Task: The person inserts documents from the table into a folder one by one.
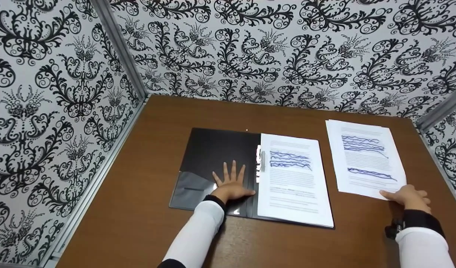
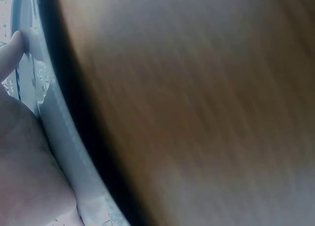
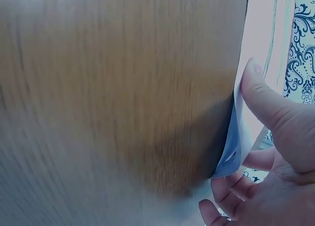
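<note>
A black folder (image 1: 222,149) lies spread flat on the brown table, with a stack of printed sheets (image 1: 293,190) on its right side, marked with blue scribbles. My left hand (image 1: 231,189) rests on the folder's left cover, fingers straight and fanned out, thumb towards the spine. To the right, my right hand (image 1: 410,197) pinches the lower right corner of a loose stack of papers (image 1: 369,160), also scribbled in blue. In the right wrist view the thumb (image 3: 261,90) presses on top of the papers (image 3: 258,29), while other fingers curl beneath the bent corner.
A metal fastener (image 1: 263,162) sits at the folder's spine. A translucent pocket (image 1: 192,188) covers the lower left of the folder. Patterned black-and-white walls (image 1: 250,56) border the table (image 1: 138,186) at the back and sides.
</note>
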`<state>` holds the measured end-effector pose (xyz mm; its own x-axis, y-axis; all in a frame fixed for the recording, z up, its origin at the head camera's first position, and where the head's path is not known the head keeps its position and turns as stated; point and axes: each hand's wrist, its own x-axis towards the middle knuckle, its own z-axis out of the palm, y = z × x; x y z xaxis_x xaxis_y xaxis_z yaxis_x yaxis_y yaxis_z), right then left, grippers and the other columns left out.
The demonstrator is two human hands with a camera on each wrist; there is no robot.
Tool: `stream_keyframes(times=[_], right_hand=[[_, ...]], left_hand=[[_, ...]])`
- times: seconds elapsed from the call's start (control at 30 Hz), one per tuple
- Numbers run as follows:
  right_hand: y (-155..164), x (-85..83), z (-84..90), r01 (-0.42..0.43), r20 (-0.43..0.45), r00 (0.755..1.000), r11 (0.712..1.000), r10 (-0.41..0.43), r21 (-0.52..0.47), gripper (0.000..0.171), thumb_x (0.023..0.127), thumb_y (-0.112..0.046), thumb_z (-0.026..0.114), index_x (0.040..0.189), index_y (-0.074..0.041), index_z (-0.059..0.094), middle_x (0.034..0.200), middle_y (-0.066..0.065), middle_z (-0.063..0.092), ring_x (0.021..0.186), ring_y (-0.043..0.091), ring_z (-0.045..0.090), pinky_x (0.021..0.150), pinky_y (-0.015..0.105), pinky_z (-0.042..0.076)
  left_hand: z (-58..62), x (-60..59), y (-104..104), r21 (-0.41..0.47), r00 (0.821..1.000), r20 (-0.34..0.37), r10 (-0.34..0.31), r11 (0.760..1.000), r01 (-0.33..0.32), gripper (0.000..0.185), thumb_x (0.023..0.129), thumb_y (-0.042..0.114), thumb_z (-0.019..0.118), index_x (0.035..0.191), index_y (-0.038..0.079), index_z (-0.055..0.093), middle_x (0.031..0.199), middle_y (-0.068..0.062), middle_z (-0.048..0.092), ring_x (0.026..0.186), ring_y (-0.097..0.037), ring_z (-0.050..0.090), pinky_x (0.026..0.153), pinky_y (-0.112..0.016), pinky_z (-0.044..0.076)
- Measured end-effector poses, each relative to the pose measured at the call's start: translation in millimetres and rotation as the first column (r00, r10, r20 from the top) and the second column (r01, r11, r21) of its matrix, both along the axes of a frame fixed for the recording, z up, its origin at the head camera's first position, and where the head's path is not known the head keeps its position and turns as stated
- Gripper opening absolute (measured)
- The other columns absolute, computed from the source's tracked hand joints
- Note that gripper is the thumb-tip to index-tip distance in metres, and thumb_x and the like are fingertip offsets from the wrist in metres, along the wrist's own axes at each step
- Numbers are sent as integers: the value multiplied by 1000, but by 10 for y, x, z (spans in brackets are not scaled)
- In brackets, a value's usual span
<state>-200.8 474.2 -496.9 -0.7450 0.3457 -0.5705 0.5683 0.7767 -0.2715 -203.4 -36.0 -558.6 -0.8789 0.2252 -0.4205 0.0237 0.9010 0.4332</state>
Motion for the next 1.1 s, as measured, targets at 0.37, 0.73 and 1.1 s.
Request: stream_keyframes(times=[0.37,0.73,1.1], right_hand=[[-2,-7,13,10,-21,1000,998,-11,-67,108,86,-48,65,131,30,5,118,56,14,109,65,22,96,71,26],[-55,62,9,116,-105,986,984,-131,-137,124,82,-42,72,135,20,-21,134,54,-8,125,69,5,105,72,14],[-109,114,-86,105,-246,963,994,-107,-20,113,83,-38,72,138,21,-6,131,55,0,122,69,9,99,74,18]], left_hand=[[26,2,-7,-8,1000,4,-4,1000,5,105,81,68,57,156,30,-5,158,-5,-30,139,-36,-37,100,-71,-25],[19,14,-1,-8,1000,-16,-2,1000,2,104,81,69,58,156,30,-3,159,-5,-27,139,-36,-36,100,-71,-25],[-25,-6,8,-11,1000,-6,5,1000,-5,105,81,68,59,156,31,-5,159,-3,-29,139,-34,-37,100,-71,-25]])
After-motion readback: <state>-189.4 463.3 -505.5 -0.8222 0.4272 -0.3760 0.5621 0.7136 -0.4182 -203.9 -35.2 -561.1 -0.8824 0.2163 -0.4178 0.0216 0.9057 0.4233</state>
